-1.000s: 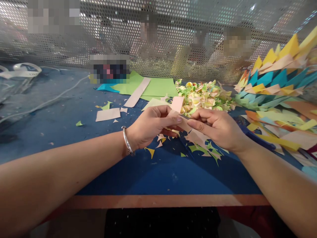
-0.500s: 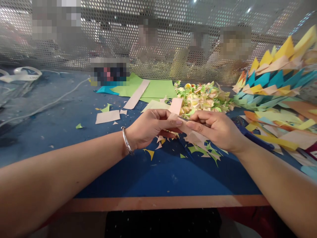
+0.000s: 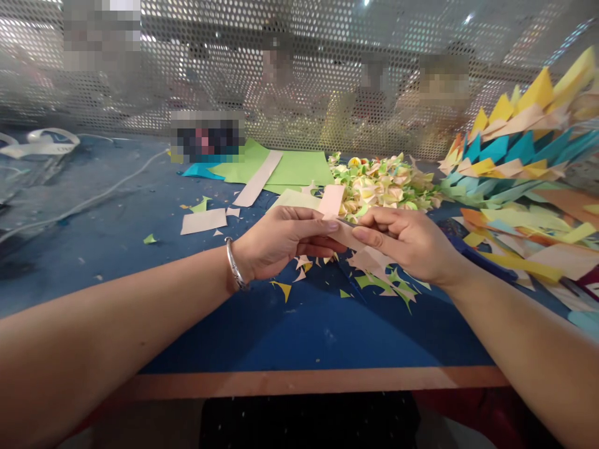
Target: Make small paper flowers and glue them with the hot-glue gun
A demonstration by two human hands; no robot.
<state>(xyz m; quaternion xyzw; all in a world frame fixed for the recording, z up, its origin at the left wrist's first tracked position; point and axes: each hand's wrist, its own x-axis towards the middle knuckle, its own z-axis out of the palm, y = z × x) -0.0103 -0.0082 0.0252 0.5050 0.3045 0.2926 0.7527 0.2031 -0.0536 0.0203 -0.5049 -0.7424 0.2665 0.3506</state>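
Note:
Between my hands is a small pale pink paper strip (image 3: 347, 237). My left hand (image 3: 292, 240), with a silver bangle at the wrist, pinches its left part between thumb and fingers. My right hand (image 3: 405, 243) has its thumb and fingers closed at the strip's right side. A thin dark metal tool (image 3: 346, 222) shows along the strip's upper edge, its far end hidden by my right fingers. Pink and green paper scraps (image 3: 374, 265) lie on the blue table just below my hands.
Behind my hands is a heap of small paper pieces (image 3: 384, 184), with green sheets (image 3: 299, 165) to its left. Layered folded paper (image 3: 519, 146) stands at the right above loose strips (image 3: 528, 243). A perforated metal screen (image 3: 318, 81) rises behind the table.
My left hand has shifted slightly, its thumb and fingers straighter along the strip. The piece of strip that stood up above my left thumb no longer shows. My right hand has barely moved.

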